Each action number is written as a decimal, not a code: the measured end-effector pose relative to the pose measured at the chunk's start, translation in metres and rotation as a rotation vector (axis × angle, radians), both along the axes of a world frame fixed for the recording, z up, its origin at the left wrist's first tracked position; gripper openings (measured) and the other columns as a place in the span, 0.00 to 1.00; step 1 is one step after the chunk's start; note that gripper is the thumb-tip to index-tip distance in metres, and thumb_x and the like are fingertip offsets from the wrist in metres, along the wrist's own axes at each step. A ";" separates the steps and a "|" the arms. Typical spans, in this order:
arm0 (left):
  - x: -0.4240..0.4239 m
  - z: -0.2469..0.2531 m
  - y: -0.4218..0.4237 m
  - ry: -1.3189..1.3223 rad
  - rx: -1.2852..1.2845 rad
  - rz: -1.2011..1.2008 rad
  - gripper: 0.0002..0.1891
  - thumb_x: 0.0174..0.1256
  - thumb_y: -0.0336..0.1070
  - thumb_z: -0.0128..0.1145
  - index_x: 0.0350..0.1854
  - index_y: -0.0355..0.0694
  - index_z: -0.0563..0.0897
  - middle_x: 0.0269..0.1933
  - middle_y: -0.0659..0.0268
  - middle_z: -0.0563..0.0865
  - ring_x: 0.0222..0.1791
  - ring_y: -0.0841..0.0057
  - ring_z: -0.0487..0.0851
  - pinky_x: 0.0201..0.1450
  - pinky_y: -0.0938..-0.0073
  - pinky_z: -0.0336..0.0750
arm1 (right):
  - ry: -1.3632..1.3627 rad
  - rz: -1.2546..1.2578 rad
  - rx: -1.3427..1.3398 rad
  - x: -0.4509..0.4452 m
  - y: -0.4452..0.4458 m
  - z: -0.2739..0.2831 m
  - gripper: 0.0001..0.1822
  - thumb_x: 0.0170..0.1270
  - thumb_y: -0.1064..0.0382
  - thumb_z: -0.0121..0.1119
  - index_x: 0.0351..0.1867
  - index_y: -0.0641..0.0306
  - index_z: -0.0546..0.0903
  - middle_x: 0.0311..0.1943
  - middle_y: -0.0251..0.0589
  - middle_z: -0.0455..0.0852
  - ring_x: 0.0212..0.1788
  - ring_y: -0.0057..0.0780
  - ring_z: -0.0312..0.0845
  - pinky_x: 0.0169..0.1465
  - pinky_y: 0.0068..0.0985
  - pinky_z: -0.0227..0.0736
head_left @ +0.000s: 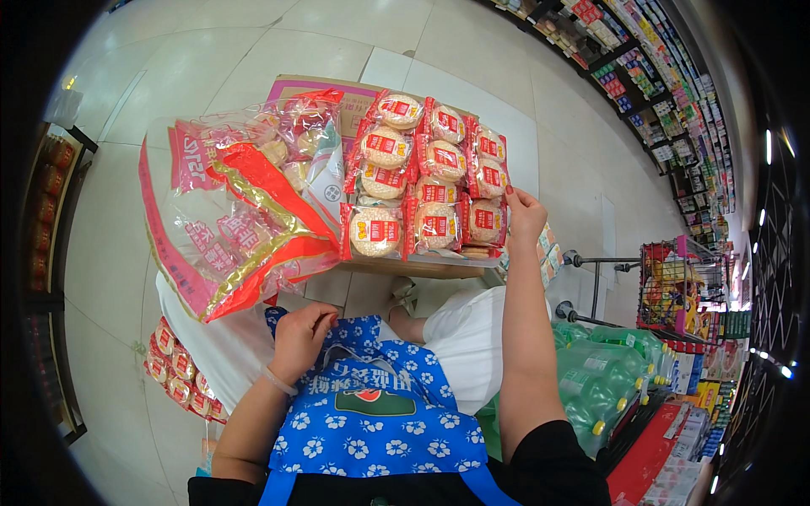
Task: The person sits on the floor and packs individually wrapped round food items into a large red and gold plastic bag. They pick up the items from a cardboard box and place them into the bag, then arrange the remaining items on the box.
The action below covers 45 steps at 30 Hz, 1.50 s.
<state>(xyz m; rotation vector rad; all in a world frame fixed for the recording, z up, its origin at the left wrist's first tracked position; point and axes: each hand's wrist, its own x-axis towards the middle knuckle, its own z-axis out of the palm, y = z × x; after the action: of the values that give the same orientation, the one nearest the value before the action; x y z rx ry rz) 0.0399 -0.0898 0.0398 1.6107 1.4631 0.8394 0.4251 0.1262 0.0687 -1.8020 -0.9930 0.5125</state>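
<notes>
Rows of round rice crackers in red-edged clear packets lie in front of me, on top of a cardboard box. At the right end of the rows, my right hand touches the edge of a packet with its fingertips. Whether it pinches the packet is not clear. My left hand hovers by my blue flowered apron, fingers curled in and nothing visible in them. Just beyond it, a large clear and red plastic bag leans over the box's left side, with more wrapped crackers inside.
More packed crackers stand low at the left. Green bottles in shrink-wrap stack at my right, near a wire basket cart. Stocked shelves curve along the right, and another shelf stands at the left.
</notes>
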 end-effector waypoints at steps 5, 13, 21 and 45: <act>0.006 0.002 -0.001 0.066 0.046 -0.088 0.06 0.63 0.27 0.63 0.41 0.38 0.85 0.33 0.61 0.89 0.33 0.65 0.88 0.36 0.73 0.81 | -0.743 0.164 0.153 -0.020 -0.019 0.028 0.12 0.62 0.62 0.64 0.46 0.60 0.87 0.49 0.39 0.87 0.54 0.40 0.76 0.61 0.36 0.69; -0.022 0.076 0.001 0.295 0.765 -0.287 0.10 0.57 0.32 0.60 0.41 0.41 0.85 0.33 0.67 0.86 0.32 0.71 0.85 0.31 0.71 0.79 | -0.884 0.295 0.295 -0.022 -0.077 0.036 0.13 0.64 0.69 0.62 0.49 0.61 0.85 0.49 0.43 0.86 0.58 0.41 0.76 0.63 0.36 0.68; -0.117 0.148 0.080 0.855 0.596 0.156 0.05 0.57 0.27 0.59 0.35 0.37 0.84 0.34 0.58 0.86 0.33 0.59 0.84 0.39 0.63 0.79 | -0.930 0.091 0.186 0.030 -0.184 0.041 0.11 0.63 0.76 0.59 0.46 0.67 0.84 0.46 0.44 0.86 0.54 0.43 0.77 0.61 0.37 0.70; -0.095 -0.062 0.209 0.748 -0.279 0.198 0.33 0.61 0.43 0.62 0.69 0.43 0.69 0.69 0.44 0.69 0.72 0.46 0.64 0.70 0.56 0.68 | -0.788 -0.042 0.165 0.022 -0.186 -0.021 0.10 0.66 0.75 0.59 0.47 0.70 0.84 0.40 0.45 0.85 0.44 0.32 0.83 0.49 0.26 0.80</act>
<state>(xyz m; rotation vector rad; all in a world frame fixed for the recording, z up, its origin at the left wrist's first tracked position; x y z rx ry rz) -0.0551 0.1188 -0.0217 1.6533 2.1676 0.0905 0.4471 -0.0602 0.0475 -1.8895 -1.4593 -0.3439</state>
